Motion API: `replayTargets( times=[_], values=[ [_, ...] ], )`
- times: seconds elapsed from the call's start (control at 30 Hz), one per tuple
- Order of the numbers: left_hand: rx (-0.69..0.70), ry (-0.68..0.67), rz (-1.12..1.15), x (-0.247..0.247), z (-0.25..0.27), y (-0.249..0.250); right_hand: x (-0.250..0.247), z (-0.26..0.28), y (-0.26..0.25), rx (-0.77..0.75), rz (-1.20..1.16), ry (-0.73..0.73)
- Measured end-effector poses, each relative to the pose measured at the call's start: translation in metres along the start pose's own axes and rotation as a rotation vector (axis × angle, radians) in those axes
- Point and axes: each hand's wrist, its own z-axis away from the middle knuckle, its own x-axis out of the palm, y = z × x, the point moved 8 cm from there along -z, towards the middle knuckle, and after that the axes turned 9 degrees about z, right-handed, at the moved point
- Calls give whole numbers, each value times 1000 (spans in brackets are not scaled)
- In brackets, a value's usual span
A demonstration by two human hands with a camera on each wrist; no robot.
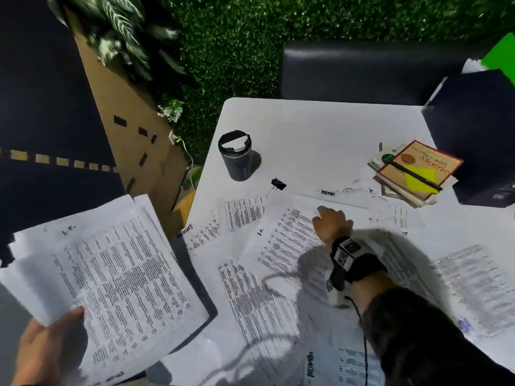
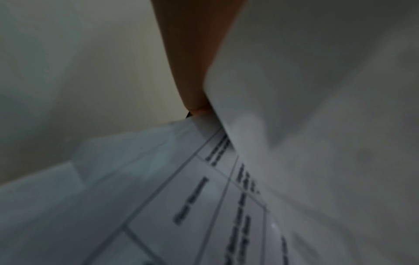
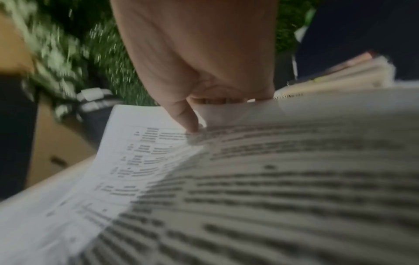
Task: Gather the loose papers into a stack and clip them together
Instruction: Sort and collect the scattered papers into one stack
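Head view, lower left of frame: left hand (image 1: 46, 348) grip clamped on a fanned stack of papers (image 1: 111, 277), held off the bench (image 1: 320, 129) edge. Centre: loose sheets (image 1: 250, 296) scattered over the bench; black binder clip (image 1: 278, 184) lies just beyond them, beside a dark cup (image 1: 237, 156). Right of centre: right hand (image 1: 331, 222) pinches one sheet's far edge. Upper right: books (image 1: 418, 169).

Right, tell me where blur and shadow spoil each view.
Head view: right hand and printed sheets on the white table smeared, arm shadow across them. Left wrist view: dim, soft print. Right wrist view: near text blurred, leafy backdrop streaked.
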Motion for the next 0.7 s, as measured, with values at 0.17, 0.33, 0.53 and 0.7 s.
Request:
replayTargets(
  times=[0.17, 0.33, 0.53, 0.7],
  values=[
    [85, -20, -170, 44, 48, 17, -6, -48, 6, -58, 356, -53],
    [119, 13, -100, 12, 35, 19, -3, -56, 1, -107, 469, -27],
    [80, 92, -69, -15, 23, 14, -62, -25, -11, -377, -453, 176],
    [-37, 215, -197, -28, 17, -9, -109, 2, -15, -463, -858, 194]
  ],
)
